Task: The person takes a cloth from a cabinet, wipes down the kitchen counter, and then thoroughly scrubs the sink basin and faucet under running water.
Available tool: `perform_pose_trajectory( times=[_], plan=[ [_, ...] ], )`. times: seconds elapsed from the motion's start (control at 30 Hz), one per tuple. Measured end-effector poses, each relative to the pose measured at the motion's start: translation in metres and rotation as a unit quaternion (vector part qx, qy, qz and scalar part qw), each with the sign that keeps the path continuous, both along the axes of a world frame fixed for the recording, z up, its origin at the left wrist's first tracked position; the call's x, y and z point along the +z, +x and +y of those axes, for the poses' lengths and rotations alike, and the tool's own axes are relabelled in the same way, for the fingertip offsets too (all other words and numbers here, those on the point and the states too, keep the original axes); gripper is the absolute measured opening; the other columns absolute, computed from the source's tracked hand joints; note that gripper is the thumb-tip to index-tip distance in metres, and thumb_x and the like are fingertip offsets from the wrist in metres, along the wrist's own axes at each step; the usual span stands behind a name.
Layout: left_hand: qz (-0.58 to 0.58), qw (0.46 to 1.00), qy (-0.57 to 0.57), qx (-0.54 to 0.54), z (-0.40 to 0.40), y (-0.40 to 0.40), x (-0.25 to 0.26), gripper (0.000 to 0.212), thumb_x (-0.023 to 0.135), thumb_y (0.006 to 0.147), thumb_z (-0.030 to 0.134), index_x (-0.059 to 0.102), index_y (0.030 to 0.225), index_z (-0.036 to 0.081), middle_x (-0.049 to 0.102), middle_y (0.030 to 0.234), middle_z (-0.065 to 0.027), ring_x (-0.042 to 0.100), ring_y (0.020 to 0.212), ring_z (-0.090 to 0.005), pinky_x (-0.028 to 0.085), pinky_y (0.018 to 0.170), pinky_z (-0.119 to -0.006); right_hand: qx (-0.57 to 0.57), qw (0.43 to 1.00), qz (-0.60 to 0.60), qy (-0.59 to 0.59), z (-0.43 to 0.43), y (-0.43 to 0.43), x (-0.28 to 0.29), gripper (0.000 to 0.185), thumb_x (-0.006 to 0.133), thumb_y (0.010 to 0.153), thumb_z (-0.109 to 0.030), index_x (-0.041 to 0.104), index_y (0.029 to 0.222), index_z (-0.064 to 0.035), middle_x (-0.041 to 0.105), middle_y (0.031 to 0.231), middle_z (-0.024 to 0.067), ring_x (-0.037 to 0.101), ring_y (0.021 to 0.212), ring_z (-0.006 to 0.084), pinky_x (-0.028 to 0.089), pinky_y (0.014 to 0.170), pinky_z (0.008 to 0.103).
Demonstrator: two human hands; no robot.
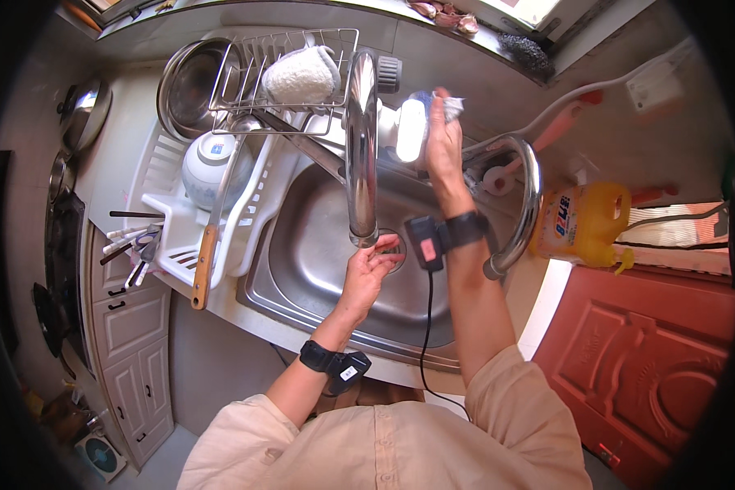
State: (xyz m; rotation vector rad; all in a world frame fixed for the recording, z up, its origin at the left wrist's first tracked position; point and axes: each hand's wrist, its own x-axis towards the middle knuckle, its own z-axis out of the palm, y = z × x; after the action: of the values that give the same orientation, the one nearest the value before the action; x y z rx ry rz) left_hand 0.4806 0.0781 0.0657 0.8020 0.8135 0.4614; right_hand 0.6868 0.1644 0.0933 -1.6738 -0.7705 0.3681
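My left hand (369, 272) is held under the spout of a chrome faucet (362, 147), over the stainless steel sink (306, 245), its fingers apart and nothing seen in it. Behind the sink my right hand (446, 147) reaches up with a crumpled white cloth or tissue (454, 108) between its fingers, beside a bright white object (411, 130) that glare makes hard to name. Both wrists wear black straps with small devices, and a black cable hangs from the right one. A second curved chrome spout (530, 184) stands right of my right forearm.
At the left, a white dish rack (236, 236) holds a bowl (211, 171), with a wooden-handled utensil (204, 266) across it. A wire basket (282, 116) with a white cloth (302, 75), pans (199, 89) and chopsticks (119, 233) are near. A yellow detergent jug (582, 223) stands at right.
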Motion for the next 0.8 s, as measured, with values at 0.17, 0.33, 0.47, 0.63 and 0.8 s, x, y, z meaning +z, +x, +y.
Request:
perform_pose_trajectory(
  times=[0.17,0.33,0.47,0.63,0.8],
  plan=[
    [0.002,1.000,-0.013,0.014,-0.006,-0.006,-0.010,0.041,0.047,0.080,-0.010,0.045,0.120,-0.002,0.051,0.117,-0.0119,0.057,0.100,-0.0182,0.044,0.088,-0.028,0.008,0.995,-0.030,-0.096,-0.009,0.000,-0.011,0.063,0.031,0.091,-0.051,0.056,0.079,0.0061,0.056,0.070,0.0258,0.054,0.075,0.0427,0.040,0.070,0.0442],
    [0.004,1.000,0.005,0.015,-0.004,-0.002,-0.015,0.040,0.050,0.079,-0.006,0.046,0.119,-0.001,0.051,0.118,-0.0130,0.057,0.099,-0.0195,0.044,0.085,-0.027,-0.028,0.971,-0.236,-0.031,-0.038,-0.031,-0.018,0.041,0.051,0.076,0.006,0.051,0.117,-0.0003,0.051,0.108,0.0223,0.050,0.101,0.0402,0.039,0.086,0.0451],
    [0.008,1.000,0.013,0.005,0.011,-0.001,-0.014,0.040,0.051,0.080,-0.005,0.045,0.120,-0.002,0.050,0.119,-0.0154,0.057,0.099,-0.0196,0.044,0.084,-0.027,-0.013,0.941,-0.337,-0.038,-0.064,-0.051,-0.036,0.058,0.045,0.062,0.016,0.052,0.117,-0.0013,0.052,0.106,0.0217,0.046,0.107,0.0450,0.037,0.092,0.0464],
    [0.012,1.000,0.002,-0.008,0.012,-0.004,-0.018,0.038,0.051,0.082,-0.003,0.044,0.120,-0.002,0.051,0.119,-0.0141,0.057,0.099,-0.0194,0.044,0.083,-0.026,0.106,0.904,-0.415,-0.008,-0.072,-0.066,-0.034,0.049,0.050,0.064,0.008,0.055,0.113,0.0006,0.056,0.099,0.0175,0.053,0.099,0.0362,0.042,0.088,0.0423],
    [0.023,1.000,-0.007,-0.001,0.000,-0.015,-0.029,0.037,0.051,0.082,-0.001,0.045,0.119,-0.002,0.051,0.118,-0.0129,0.057,0.100,-0.0190,0.044,0.083,-0.026,0.132,0.827,-0.542,-0.067,-0.029,-0.055,-0.028,0.037,0.054,0.068,-0.004,0.056,0.105,0.0025,0.055,0.105,0.0117,0.054,0.097,0.0271,0.040,0.093,0.0356]
  ],
)
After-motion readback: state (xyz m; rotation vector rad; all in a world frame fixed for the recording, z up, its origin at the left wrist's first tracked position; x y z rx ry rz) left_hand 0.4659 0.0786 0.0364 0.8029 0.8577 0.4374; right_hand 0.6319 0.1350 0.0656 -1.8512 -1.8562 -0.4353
